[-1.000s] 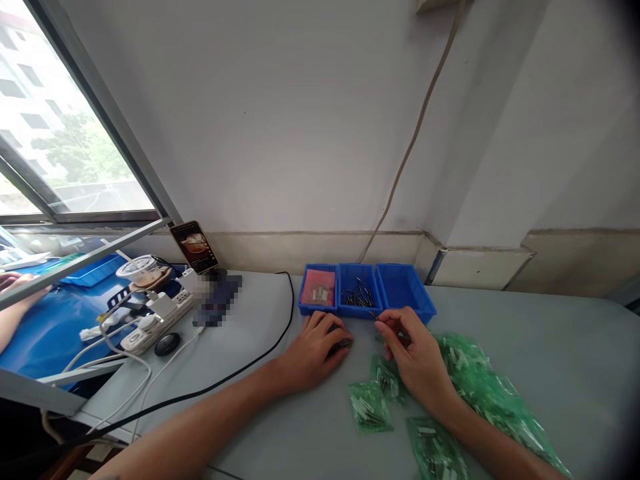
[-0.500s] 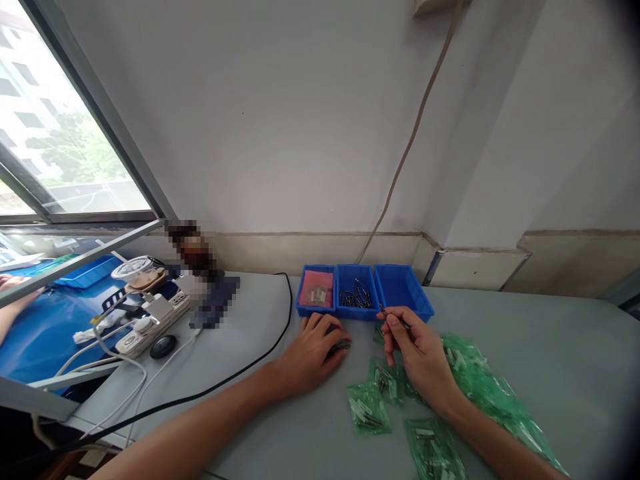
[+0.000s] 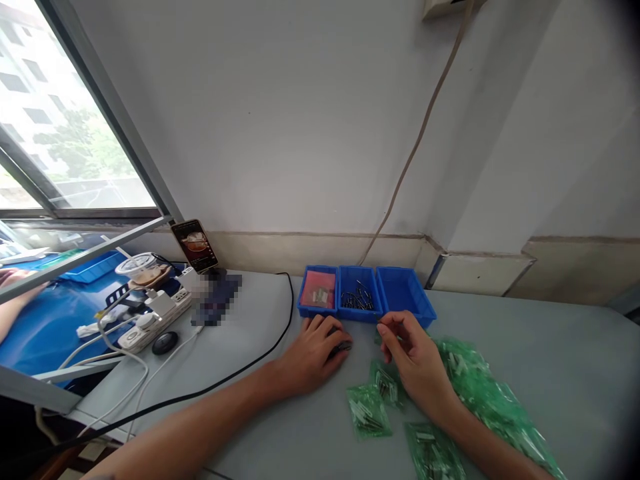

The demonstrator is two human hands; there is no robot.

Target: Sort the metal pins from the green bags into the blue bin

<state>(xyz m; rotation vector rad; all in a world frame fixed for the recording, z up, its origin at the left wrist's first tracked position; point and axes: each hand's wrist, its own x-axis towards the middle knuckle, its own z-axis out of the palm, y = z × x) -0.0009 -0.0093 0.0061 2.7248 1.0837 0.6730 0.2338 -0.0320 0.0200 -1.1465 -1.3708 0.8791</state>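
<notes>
The left hand (image 3: 316, 353) lies on the bench (image 3: 280, 427), fingers curled around some dark metal (image 3: 342, 347); the curl probably keeps it together, though whether it is gripped or merely covered I cannot tell. The right hand (image 3: 419, 353) is closed in a pinch, thumb against forefinger, on what seems a small dark piece (image 3: 379, 321) just short of the bins; a fingertip hold likely suits something so slight. Three blue bins stand side by side, presumably to sort contents within reach of both hands: the left bin (image 3: 303, 301), with a pink packet (image 3: 320, 285), at twelve o'clock from the left hand, the middle bin (image 3: 350, 277), with dark pieces (image 3: 357, 298), between one and two, and the right bin (image 3: 405, 290) at twelve from the right hand. Green packets (image 3: 369, 411) lie between five and eight o'clock of the right hand, a bulky green bag (image 3: 493, 397) at four. The right hand and forearm mask part of these, and the lowest packet (image 3: 434, 453) is cut by the frame's bottom edge. The metal's shape is lost under the fingers, a mosaic blots out whatever lies below the phone (image 3: 195, 245), and another person's arm (image 3: 15, 307) is cropped at nine.
</notes>
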